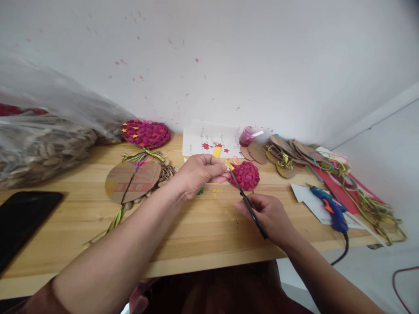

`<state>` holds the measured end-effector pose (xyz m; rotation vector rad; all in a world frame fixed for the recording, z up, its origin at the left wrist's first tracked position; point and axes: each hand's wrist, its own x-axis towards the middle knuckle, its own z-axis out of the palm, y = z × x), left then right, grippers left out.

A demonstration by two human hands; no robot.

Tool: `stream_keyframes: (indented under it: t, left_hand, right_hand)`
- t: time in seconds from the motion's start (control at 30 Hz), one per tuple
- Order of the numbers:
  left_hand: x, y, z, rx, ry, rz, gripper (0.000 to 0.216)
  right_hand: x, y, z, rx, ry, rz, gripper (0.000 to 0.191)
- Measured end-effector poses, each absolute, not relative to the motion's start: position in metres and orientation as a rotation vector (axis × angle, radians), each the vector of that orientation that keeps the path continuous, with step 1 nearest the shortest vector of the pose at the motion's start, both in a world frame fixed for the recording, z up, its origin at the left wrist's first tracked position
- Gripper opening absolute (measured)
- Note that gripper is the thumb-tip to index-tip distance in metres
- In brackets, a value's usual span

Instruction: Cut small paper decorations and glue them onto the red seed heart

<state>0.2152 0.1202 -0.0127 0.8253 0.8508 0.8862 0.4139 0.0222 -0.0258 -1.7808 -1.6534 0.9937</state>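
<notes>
My left hand [204, 171] pinches a small strip of yellow paper [230, 165] over the middle of the table. My right hand [266, 213] is closed around a pair of black-handled scissors [248, 203], whose blades point up and left and meet the yellow paper. Just behind the blades lies a round magenta piece [248, 175] covered in shell-like bits. Another yellow strip [217, 151] shows beyond my left hand, by a white sheet [193, 141] with several red stars [205, 146]. Small yellow scraps [216, 192] are on the wood below my left hand.
At left are a black phone-like slab [31, 222], a cardboard disc [121, 185] with cords, and a plastic bag [49, 144] of brown pieces. Magenta discs [147, 134] rest near the wall. A blue glue gun [332, 209], a dye cup [246, 137] and stacked cardboard [288, 152] stand right.
</notes>
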Motion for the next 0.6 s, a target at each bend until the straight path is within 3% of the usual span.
stream_keyframes:
  t: [0.6]
  left_hand:
    - [0.2166, 0.1204, -0.0132, 0.831, 0.863, 0.893, 0.012]
  right_hand:
    - [0.4126, 0.0233, -0.0316, -1.8, -1.684, 0.866, 0.04]
